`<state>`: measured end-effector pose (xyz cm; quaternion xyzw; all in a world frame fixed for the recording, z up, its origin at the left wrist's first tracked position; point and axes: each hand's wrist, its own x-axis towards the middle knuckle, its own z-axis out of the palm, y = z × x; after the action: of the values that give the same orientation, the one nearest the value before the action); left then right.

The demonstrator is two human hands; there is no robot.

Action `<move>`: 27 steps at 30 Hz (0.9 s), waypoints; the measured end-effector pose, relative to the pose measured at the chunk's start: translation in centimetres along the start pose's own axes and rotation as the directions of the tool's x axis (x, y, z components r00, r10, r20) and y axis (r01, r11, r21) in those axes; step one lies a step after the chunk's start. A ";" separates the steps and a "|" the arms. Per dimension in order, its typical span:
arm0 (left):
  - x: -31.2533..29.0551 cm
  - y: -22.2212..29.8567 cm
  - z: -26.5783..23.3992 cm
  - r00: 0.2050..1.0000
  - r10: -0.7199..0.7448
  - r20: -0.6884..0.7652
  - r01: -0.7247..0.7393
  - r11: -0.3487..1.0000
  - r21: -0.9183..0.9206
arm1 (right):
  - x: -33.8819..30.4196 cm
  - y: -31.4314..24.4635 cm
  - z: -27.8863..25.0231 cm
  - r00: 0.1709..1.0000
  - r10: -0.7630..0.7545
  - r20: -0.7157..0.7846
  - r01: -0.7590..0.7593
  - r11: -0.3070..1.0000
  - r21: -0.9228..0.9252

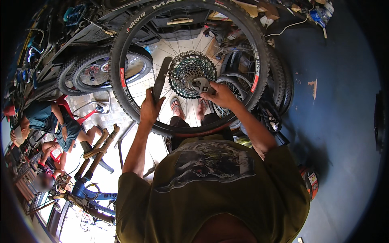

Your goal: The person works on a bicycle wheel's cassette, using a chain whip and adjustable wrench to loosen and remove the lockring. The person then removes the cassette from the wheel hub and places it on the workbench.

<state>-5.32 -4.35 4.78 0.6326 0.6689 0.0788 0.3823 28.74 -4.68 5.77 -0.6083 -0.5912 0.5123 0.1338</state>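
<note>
A bicycle wheel with a knobby black tyre (114, 67) is in front of me, its large cassette (188, 67) facing up at the hub. My left hand (150, 108) is closed around the lower end of a long, dark, flat chain whip (160, 81). Its upper end lies beside the cassette's left edge; whether a chain engages the teeth I cannot make out. Over the cassette's lower right part, my right hand (221, 96) grips an adjustable wrench (201, 86). The wrench's jaws are near the hub centre, and what they sit on is hidden.
More wheels (91, 71) lie to the left, and several tyres (279, 77) lean at the right beside a blue wall (344, 101). A blue bike frame (87, 192) with a gold fork stands lower left. People sit at far left, one on a red chair (65, 103).
</note>
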 end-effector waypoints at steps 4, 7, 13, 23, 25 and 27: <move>-4.5 -0.5 1.7 0.995 -0.088 -0.047 0.081 0.987 -0.142 | 0.1 0.5 1.8 0.997 0.052 -0.061 -0.048 0.996 0.070; -7.0 -1.1 2.3 0.992 -0.102 -0.079 0.085 0.979 -0.187 | -0.1 -0.6 1.2 0.991 0.125 0.053 -0.134 0.962 0.240; -10.1 -2.6 2.6 0.998 -0.038 -0.046 0.026 0.971 -0.239 | -1.5 1.0 -0.1 0.978 0.100 0.183 -0.186 0.817 0.545; -14.2 -4.9 3.8 0.993 0.029 0.116 0.005 0.959 -0.283 | -4.5 2.4 2.1 0.993 0.029 -0.112 0.011 0.939 0.343; -14.6 -5.1 3.9 0.984 0.099 0.149 -0.050 0.953 -0.299 | -4.8 2.0 2.8 0.999 -0.034 -0.038 0.044 0.954 0.297; -14.7 -4.6 3.4 0.974 0.090 0.206 -0.025 0.954 -0.299 | -4.6 1.0 3.3 0.995 -0.083 0.057 0.068 0.973 0.221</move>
<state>-8.27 -19.83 5.78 0.5926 0.5851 0.1192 0.5405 27.80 -10.35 5.73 -0.5498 -0.5582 0.5884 0.1997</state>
